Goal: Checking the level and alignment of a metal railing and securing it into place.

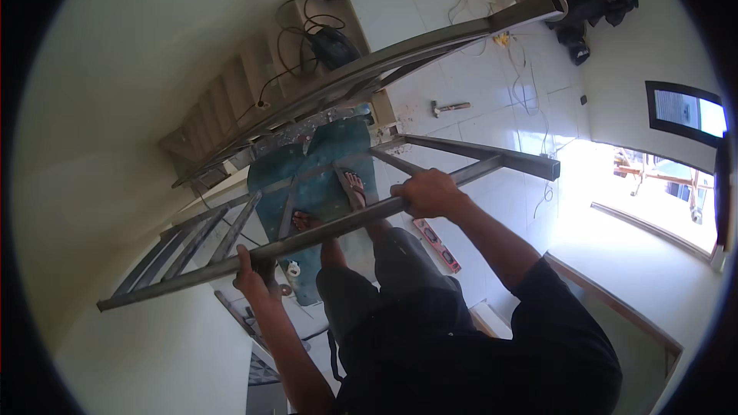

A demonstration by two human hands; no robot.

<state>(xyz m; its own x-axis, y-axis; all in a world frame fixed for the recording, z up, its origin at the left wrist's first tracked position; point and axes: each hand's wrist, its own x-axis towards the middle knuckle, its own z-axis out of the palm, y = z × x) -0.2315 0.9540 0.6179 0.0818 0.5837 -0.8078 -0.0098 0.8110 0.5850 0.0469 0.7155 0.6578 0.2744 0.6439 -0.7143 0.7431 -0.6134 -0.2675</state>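
L hand (256, 280) & R hand (432, 194): fingers of both wrapped round metal frame (323, 229) at its near edge, frame held over teal mat (344, 138). Red level (438, 247) R of mat. Hammer (451, 107) R of mat's far end. Blk machine (334, 48) on stairs (250, 69) beyond mat.

The dull grey metal railing frame (330, 227) is built like a ladder, with a long near rail (177, 281), a far rail (206, 214) and slanting crossbars (236, 229) between them. It is raised at a slant over the green mat (265, 173), its near rail crossing from one side edge of the mat past the other. The crossbars bunch closely at the left end and spread wider toward the right. There a thicker square tube (492, 157) joins, jutting rightward past the mat's edge. The surface looks streaked and unpainted.
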